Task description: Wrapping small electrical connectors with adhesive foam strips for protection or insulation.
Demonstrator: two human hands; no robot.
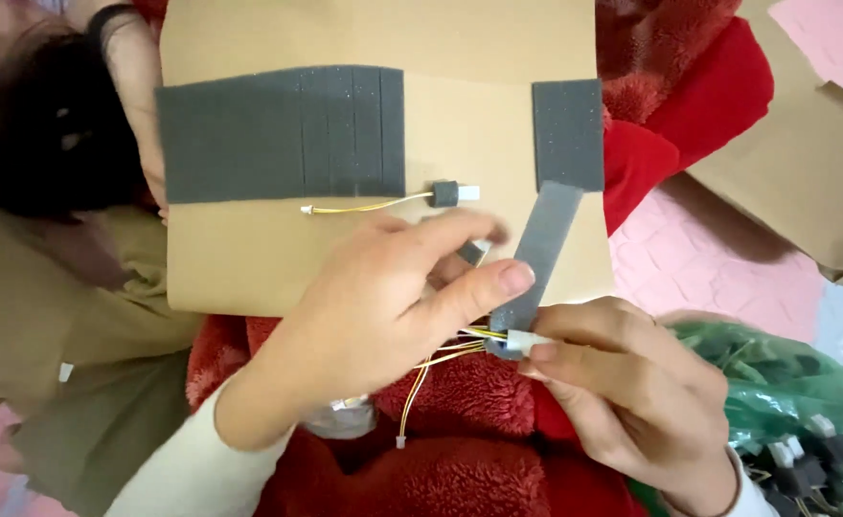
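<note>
1. Biggest thing in view is the brown cardboard sheet (249, 268), which lies across a fuzzy red blanket (479, 450) on the person's lap. A second piece of cardboard (805, 182) sits off to the right on a pink mat (709, 258).
2. On the sheet there's a wide block of dark grey foam strips (278, 134), cut into narrow bands, and a smaller grey foam patch (568, 129) near the right edge.
3. A green plastic bag (786, 383) at lower right holds more little wired connectors.
4. Left hand (383, 306) comes in from the bottom left. Its fingers are curled over the sheet's lower edge, with the thumb pressed against the loose strip, and it pinches something small and grey that I can't quite make out.
5. Right hand (632, 383) is closed in a pinch around the white connector.
6. A single grey foam strip (541, 249) hangs down from the small patch, and its lower end wraps around the connector between both hands.
7. That white connector (522, 342) sits just below the sheet's bottom edge, with thin yellow, red and white wires (421, 378) trailing down over the blanket.
8. One finished piece (445, 194), already wrapped in foam and with a yellow wire, lies in the middle of the sheet.
</note>
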